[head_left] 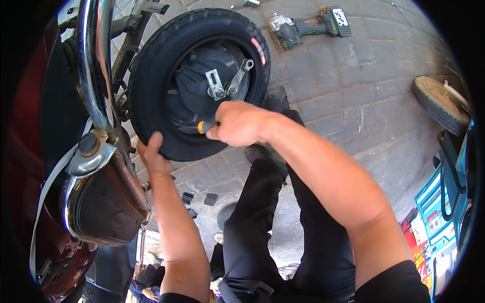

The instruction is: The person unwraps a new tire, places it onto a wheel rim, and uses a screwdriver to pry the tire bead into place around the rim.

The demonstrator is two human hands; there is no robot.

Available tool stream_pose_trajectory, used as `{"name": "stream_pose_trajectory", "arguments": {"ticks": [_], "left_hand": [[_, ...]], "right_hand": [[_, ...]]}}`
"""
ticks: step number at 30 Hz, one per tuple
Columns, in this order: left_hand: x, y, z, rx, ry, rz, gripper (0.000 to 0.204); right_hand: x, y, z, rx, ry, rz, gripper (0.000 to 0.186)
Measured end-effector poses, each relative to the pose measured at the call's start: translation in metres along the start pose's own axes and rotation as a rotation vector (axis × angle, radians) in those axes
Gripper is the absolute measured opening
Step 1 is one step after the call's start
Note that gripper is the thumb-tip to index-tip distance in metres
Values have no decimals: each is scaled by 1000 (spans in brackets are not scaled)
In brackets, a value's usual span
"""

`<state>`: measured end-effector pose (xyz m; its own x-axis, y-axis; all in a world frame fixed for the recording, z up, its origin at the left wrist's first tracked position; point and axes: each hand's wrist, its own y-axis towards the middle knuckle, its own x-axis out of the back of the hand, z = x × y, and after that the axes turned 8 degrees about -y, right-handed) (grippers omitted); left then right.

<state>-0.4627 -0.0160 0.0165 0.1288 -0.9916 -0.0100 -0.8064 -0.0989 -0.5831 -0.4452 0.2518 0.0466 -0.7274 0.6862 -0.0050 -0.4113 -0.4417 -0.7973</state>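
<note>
A small wheel with a black tire (202, 45) and a dark hub (194, 81) is beside a vehicle's frame. My left hand (154, 154) grips the tire at its lower left, thumb on the sidewall. My right hand (235, 122) is closed on an orange-and-black tool handle (206, 126) at the lower inner edge of the tire; the tool's tip lies along the rim. A slotted metal bracket (214, 83) and a metal lever (240, 76) are attached to the hub above my right hand.
A maroon vehicle with chrome tubing (91, 65) fills the left. A cordless power tool (308, 28) lies on the paved ground at the top. A worn wheel (437, 106) and teal cases (437, 202) stand right. My legs are below, with small black pieces (209, 199) nearby.
</note>
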Motion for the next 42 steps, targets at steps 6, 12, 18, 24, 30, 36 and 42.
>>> {"name": "stream_pose_trajectory", "arguments": {"ticks": [6,12,18,24,30,36,42], "left_hand": [[16,-37,41,-16,-32,-32,91],[11,-26,19,-311,417,-3,85],[12,-17,11,-42,136,-4,82],[15,-11,3,5,103,48,83],[19,-13,0,28,160,106,84],[16,-17,-1,60,202,132,97],[-2,-19,-13,13,191,66,82]], "right_hand": [[-5,9,-2,16,-236,-27,39],[-10,16,-11,30,-257,-27,38],[-19,25,-28,39,-256,-67,39],[-23,42,-54,152,-190,-75,39],[-18,58,-73,150,-56,65,38],[-14,55,-93,185,-77,68,38],[2,60,-91,135,-128,136,34]]}}
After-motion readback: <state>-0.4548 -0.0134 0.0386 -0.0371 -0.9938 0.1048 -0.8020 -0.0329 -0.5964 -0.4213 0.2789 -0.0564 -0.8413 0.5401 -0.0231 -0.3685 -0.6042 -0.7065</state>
